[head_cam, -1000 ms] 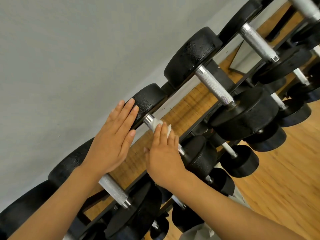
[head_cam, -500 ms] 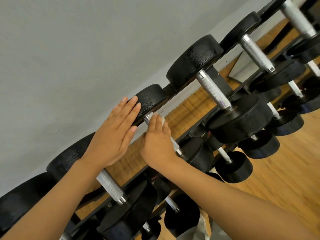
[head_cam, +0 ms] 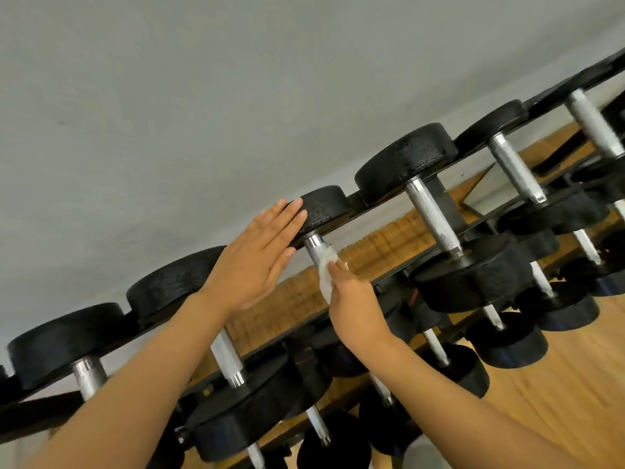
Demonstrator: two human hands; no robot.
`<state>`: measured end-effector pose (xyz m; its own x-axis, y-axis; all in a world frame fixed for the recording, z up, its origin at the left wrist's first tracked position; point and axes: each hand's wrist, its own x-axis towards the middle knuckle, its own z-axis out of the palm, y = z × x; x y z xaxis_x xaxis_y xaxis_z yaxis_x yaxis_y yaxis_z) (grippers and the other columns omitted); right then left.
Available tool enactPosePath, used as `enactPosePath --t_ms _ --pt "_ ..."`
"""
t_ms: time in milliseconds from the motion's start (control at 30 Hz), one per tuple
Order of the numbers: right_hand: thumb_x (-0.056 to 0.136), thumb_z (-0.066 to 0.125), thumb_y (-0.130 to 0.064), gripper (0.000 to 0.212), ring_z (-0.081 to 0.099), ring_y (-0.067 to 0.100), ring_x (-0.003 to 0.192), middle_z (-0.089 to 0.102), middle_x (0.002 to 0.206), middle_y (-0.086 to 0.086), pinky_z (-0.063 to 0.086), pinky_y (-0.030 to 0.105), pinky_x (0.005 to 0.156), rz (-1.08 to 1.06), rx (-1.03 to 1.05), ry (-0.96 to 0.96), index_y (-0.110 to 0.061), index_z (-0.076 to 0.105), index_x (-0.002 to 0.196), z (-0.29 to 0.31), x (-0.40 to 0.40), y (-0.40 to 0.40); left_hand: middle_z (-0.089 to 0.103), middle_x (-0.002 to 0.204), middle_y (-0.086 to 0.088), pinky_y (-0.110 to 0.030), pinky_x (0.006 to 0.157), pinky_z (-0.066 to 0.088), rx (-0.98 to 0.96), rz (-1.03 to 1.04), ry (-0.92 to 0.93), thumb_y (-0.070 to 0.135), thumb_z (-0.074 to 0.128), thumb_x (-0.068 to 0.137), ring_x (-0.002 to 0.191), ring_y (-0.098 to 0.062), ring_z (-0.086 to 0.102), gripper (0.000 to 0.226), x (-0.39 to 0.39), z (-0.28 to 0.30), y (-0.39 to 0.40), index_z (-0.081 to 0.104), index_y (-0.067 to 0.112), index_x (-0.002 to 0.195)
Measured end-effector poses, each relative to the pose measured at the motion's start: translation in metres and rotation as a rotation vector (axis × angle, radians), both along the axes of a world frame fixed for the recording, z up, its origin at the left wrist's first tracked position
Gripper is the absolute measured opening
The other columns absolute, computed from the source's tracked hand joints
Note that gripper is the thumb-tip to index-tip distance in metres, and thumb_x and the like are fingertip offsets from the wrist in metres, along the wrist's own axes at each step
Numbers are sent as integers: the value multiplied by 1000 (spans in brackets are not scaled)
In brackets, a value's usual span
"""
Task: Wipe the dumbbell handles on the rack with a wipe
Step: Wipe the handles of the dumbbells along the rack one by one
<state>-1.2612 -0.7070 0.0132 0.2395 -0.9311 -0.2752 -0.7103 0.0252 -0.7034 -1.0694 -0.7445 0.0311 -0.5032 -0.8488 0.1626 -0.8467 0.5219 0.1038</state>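
A black rack (head_cam: 367, 211) carries a row of black dumbbells with knurled silver handles. My left hand (head_cam: 257, 258) lies flat with straight fingers against the black head (head_cam: 324, 206) of one small dumbbell. My right hand (head_cam: 355, 302) holds a white wipe (head_cam: 327, 270) wrapped on that dumbbell's silver handle (head_cam: 314, 247), just below the head. The lower part of this handle is hidden behind my right hand.
Larger dumbbells sit on both sides: handles at left (head_cam: 227, 358) and right (head_cam: 433, 216), more further right (head_cam: 515, 169). Smaller dumbbells (head_cam: 507, 343) fill lower tiers. A grey wall (head_cam: 203, 96) rises behind the rack; wood floor (head_cam: 558, 401) lies at lower right.
My right hand has slid back down the handle, uncovering the wipe and the top of the bar. My left hand stays flat on the dumbbell head. The view has shifted.
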Motion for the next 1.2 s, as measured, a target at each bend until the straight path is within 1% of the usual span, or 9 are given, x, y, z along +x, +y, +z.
enactPosePath --t_ms 133,267,367,433,567,700,833,967,1200 --pt "93 57 5 39 57 21 123 56 136 12 35 16 106 -64 -300 -230 -3 58 131 2 -10 -3 14 165 -4 -32 124 8 -18 77 10 34 28 107 153 -14 5 55 -2 -2 17 19 11 156" --pt "92 59 2 36 52 10 126 56 134 7 42 18 104 -39 -634 -423 0 60 128 9 -24 -14 13 165 -2 -38 123 17 -12 216 34 37 29 106 152 -14 9 57 5 -7 36 19 12 157" --pt "98 50 -3 41 38 15 140 44 148 5 32 23 114 114 -602 -382 -6 50 139 13 -25 -39 14 165 -3 -40 122 22 6 290 63 42 23 106 152 -14 13 58 1 -13 46 19 13 156" --pt "102 43 -8 50 14 17 149 23 158 -3 13 19 119 231 -522 -231 -14 32 150 9 -21 -55 13 165 -3 -40 122 22 27 318 78 45 17 106 151 -15 14 59 -3 -16 49 16 14 156" --pt "106 31 -13 53 -9 13 149 0 159 -12 -6 14 116 363 -487 -112 -20 9 154 7 -19 -75 2 165 2 -28 123 6 57 366 129 46 15 104 152 -7 3 60 -11 -22 51 7 17 156" --pt "107 29 -19 47 -1 6 147 9 156 -13 -2 8 114 373 -438 -157 -16 19 153 23 -12 -103 -5 164 6 -15 118 -6 77 403 257 47 15 103 149 0 -8 61 -22 -24 51 3 18 155" --pt "106 27 -27 49 0 6 149 6 160 -12 3 23 121 346 -428 -242 -24 11 152 5 -24 -86 -7 164 7 -14 117 -5 103 451 350 51 14 101 149 2 -10 63 -31 -29 53 2 20 154" --pt "105 34 -23 47 10 11 150 19 160 -5 15 33 121 319 -465 -342 -21 22 150 -8 -35 -85 -7 164 8 -15 119 -1 68 453 360 49 15 102 149 2 -7 62 -31 -32 52 4 19 155" --pt "103 31 -30 48 18 18 149 31 156 -3 25 31 116 566 -757 -51 -17 33 150 12 -11 -109 5 164 3 -13 118 1 -2 468 342 44 21 104 149 2 -1 59 -30 -35 51 13 15 155"
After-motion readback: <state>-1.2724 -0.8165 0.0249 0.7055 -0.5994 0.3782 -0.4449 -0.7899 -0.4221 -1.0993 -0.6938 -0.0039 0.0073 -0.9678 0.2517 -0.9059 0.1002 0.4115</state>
